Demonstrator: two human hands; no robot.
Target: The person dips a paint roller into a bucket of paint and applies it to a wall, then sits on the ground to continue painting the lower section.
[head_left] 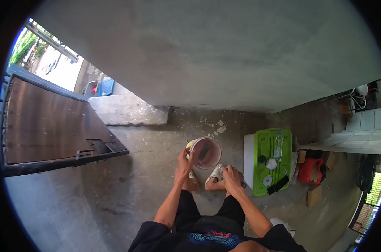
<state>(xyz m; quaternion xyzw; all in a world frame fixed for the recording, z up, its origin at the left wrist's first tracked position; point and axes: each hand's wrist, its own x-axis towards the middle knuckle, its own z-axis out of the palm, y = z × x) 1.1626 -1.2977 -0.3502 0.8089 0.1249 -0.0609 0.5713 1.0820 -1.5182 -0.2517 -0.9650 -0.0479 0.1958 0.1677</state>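
A round bucket (219, 148) with a pinkish inside stands between my feet on the concrete floor, and a dark patch shows within it. My left hand (184, 161) is closed at the bucket's left rim, fingers over the edge. Close to the lower right of the rim, my right hand (231, 177) is closed around a slim tool; its pale tip points toward the bucket and a dark end sticks out behind. I cannot tell what kind of tool it is. Light-coloured clogs (215, 173) are on my feet, just below the bucket.
On my right sits a white bin with a green lid (261, 138), carrying a plastic bottle (278, 147), a phone-like black slab (278, 185) and small round items. Beyond are a red bag (310, 170) and cardboard (314, 195). A grey wall (215, 59) rises ahead; a brown gate (52, 126) stands left.
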